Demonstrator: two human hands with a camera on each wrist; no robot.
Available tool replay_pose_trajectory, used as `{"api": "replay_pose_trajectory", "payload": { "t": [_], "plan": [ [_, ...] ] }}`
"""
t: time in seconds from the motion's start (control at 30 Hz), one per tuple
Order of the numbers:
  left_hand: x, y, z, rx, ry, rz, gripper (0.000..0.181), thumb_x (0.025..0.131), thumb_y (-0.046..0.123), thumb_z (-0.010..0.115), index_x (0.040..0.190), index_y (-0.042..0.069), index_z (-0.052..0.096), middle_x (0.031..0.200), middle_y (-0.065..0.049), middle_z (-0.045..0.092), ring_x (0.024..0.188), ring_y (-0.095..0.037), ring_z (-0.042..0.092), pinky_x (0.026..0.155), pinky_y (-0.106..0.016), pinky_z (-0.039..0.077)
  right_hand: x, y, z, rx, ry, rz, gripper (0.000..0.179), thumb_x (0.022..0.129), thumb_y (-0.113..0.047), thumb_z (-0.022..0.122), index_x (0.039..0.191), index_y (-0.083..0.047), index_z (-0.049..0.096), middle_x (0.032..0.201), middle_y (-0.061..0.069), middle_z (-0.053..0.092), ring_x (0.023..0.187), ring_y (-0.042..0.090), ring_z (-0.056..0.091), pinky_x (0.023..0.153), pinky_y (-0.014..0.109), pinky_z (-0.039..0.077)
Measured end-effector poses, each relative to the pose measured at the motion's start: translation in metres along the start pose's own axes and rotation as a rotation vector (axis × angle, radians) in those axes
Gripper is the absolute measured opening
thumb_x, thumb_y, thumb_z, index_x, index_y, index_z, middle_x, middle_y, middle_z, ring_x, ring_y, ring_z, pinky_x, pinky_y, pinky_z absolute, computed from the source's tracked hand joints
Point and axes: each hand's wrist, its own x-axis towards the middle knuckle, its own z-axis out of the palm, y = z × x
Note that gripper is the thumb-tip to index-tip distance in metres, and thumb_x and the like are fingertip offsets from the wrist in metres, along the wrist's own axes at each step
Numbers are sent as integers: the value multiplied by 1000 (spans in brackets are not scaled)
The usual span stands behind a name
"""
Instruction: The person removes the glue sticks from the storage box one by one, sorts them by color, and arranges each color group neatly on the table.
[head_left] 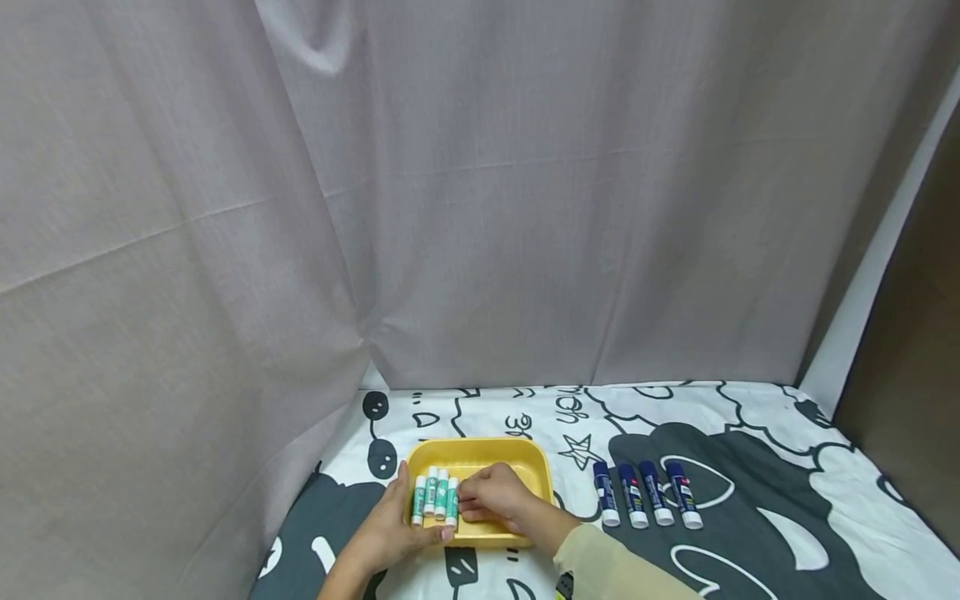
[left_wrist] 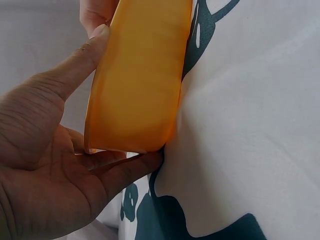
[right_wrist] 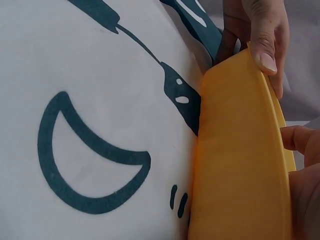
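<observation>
A shallow yellow tray [head_left: 477, 448] sits on the patterned cloth. Inside its left part, several white glue sticks with green labels [head_left: 442, 493] lie side by side in a row. My left hand [head_left: 388, 527] holds the tray at its near left corner, thumb over the front rim and fingers along the left wall, as the left wrist view also shows. My right hand [head_left: 497, 498] reaches into the tray from the right. Its fingertips are right at the rightmost green glue stick; I cannot tell whether they pinch it. The tray's wall hides most of that hand in the right wrist view.
To the right of the tray, several dark blue glue sticks with white ends [head_left: 632, 496] lie in a row on the white and dark grey printed cloth [head_left: 757, 500]. A grey curtain [head_left: 525, 208] hangs behind. At the far right stands a brown surface [head_left: 911, 333].
</observation>
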Motion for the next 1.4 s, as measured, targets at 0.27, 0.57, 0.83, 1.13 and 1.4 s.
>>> {"api": "replay_pose_trajectory", "payload": {
  "t": [0.27,0.57,0.83,1.13,1.4],
  "plan": [
    [-2,-2,-1,-1,9,64,148,74,42,105,177,0,7,175,-36,29,157,-56,40,128,-73,36,4,2,9,-39,-1,-17,28,99,-8,82,118,8,72,107,18,79,90,20,80,85,37,71],
    [-2,-2,-3,9,14,130,146,76,39,104,175,-4,6,174,-38,30,157,-57,40,127,-73,37,7,2,17,-109,38,-46,35,94,-4,87,122,11,72,107,15,78,84,18,81,79,36,71],
    [-1,-2,-2,-9,5,89,148,75,42,105,176,-2,6,175,-37,29,158,-56,39,128,-73,36,9,2,23,-166,68,-34,27,93,-4,87,115,6,75,103,12,77,82,16,78,75,31,70],
    [-3,-5,-2,-4,14,123,147,75,40,105,175,-5,7,173,-39,30,156,-57,41,127,-73,36,12,3,25,-198,80,0,25,94,-3,85,115,5,75,101,12,75,82,17,77,71,28,68],
    [1,-3,-2,-9,1,48,149,73,44,105,177,1,6,176,-35,29,157,-55,41,128,-74,35,3,-2,17,-258,106,-40,25,96,-4,83,117,7,73,104,13,75,85,18,76,74,30,68]
  ]
}}
